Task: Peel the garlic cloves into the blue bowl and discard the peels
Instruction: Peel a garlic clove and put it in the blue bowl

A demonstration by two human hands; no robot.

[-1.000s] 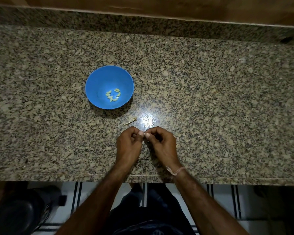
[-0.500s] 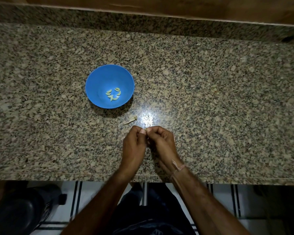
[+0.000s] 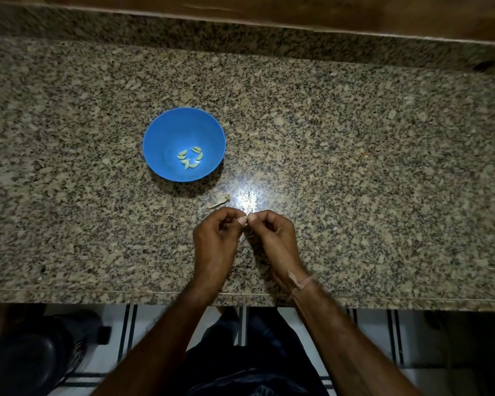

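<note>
From the head view we are looking down on a speckled granite counter (image 3: pixel 355 167). The left hand (image 3: pixel 215 241) and right hand (image 3: pixel 272 238) are meeting at the near middle of it, fingers curled in and thumb tips almost touching. Between them they are pinching a garlic clove (image 3: pixel 242 238), and we are seeing only a pale sliver of it. A blue bowl (image 3: pixel 166 130) is sitting farther back and to the left, well apart from the hands, and is holding several peeled cloves (image 3: pixel 189 159). A dry peel (image 3: pixel 220 202) is lying on the counter between bowl and hands. A thin band (image 3: pixel 300 281) is circling the right wrist.
</note>
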